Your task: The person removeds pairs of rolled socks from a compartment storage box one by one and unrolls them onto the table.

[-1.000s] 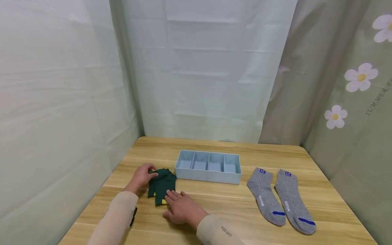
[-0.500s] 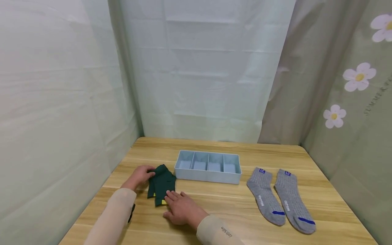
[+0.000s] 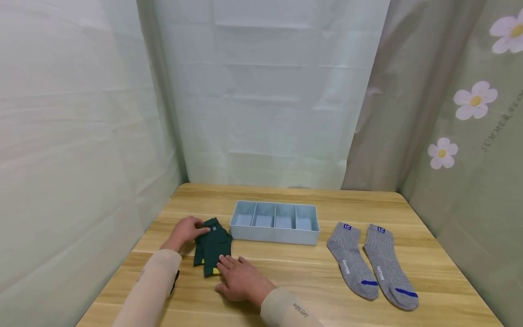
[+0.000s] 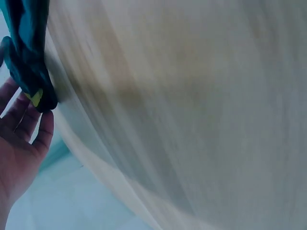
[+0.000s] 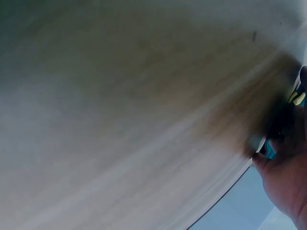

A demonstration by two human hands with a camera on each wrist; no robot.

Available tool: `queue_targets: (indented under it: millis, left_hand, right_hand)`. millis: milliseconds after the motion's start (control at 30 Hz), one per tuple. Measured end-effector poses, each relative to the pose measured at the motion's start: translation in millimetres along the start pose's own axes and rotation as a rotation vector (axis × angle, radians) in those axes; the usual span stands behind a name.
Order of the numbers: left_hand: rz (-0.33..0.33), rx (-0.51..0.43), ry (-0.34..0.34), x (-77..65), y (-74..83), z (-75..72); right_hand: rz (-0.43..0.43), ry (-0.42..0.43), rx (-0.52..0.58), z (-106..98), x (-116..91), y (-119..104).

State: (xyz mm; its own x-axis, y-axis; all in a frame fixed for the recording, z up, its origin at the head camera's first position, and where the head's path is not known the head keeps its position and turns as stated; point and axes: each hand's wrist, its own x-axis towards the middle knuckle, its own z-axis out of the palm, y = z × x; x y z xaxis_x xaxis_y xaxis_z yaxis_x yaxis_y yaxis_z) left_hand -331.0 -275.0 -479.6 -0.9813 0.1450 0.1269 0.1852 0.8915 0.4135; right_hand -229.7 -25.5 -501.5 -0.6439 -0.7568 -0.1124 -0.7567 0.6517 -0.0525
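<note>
A pair of dark green socks (image 3: pixel 216 247) lies overlapped at the table's left, yellow patches at the near ends and a small pale mark near the far end of the upper one. My left hand (image 3: pixel 186 232) pinches their upper left edge between thumb and fingers. In the left wrist view that hand (image 4: pixel 19 139) has its thumb and fingertips at a green sock end (image 4: pixel 33 57) with a yellow patch. My right hand (image 3: pixel 242 278) lies palm down, fingers extended, fingertips resting on the lower right edge of the green socks.
A light blue box (image 3: pixel 274 235) with several compartments stands just behind and right of the green socks. Two grey socks, a left one (image 3: pixel 353 263) and a right one (image 3: pixel 390 268), lie flat on the wooden table (image 3: pixel 294 281). Curtains (image 3: pixel 265 113) surround the table.
The far end of the upper green sock, folded a second ago, now lies spread out with its pale mark showing. My left hand stays at its edge; the right hand has hardly moved.
</note>
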Motion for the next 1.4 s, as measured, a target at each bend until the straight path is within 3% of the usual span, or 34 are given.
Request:
queue_targets:
  millis: [200, 333, 467, 633, 833, 1033, 1100, 1233, 1333, 1400]
  left_hand:
    - [0.057, -0.009, -0.011, 7.8, -9.3, -1.8]
    - [0.004, -0.045, 0.001, 13.7, -16.2, -5.5]
    - [-0.056, -0.050, 0.063, 17.9, -22.9, -4.3]
    - [-0.042, -0.008, 0.061, 21.8, -27.3, 0.5]
    - [-0.015, -0.023, 0.064, 25.9, -31.1, 0.3]
    - [-0.127, 0.016, 0.072, 24.8, -31.7, -7.4]
    - [-0.133, 0.014, 0.079, 23.9, -31.2, -7.9]
    - [-0.008, 0.008, 0.163, 21.7, -31.6, -7.9]
    - [0.191, 0.082, 0.239, 19.5, -30.1, -9.7]
    - [0.323, 0.189, 0.233, 17.9, -27.1, -11.0]
  right_hand:
    - [0.002, 0.003, 0.005, -1.5, -0.7, 1.4]
    - [0.003, -0.007, 0.005, -0.2, 0.6, 1.5]
    - [-0.004, -0.016, 0.004, 0.2, 1.2, 0.7]
    - [-0.009, -0.019, 0.008, 0.1, 1.3, 0.7]
    - [-0.011, -0.014, -0.011, 0.7, 1.6, 2.4]
    - [-0.038, -0.003, -0.022, 1.0, 0.0, -0.8]
    - [-0.038, -0.003, -0.017, 0.5, -1.2, -2.0]
    - [-0.034, 0.003, -0.013, -1.2, -2.3, -2.3]
    - [-0.028, 0.009, -0.009, -1.6, -2.3, -0.8]
    - [-0.021, 0.014, -0.011, -2.2, -2.4, 0.4]
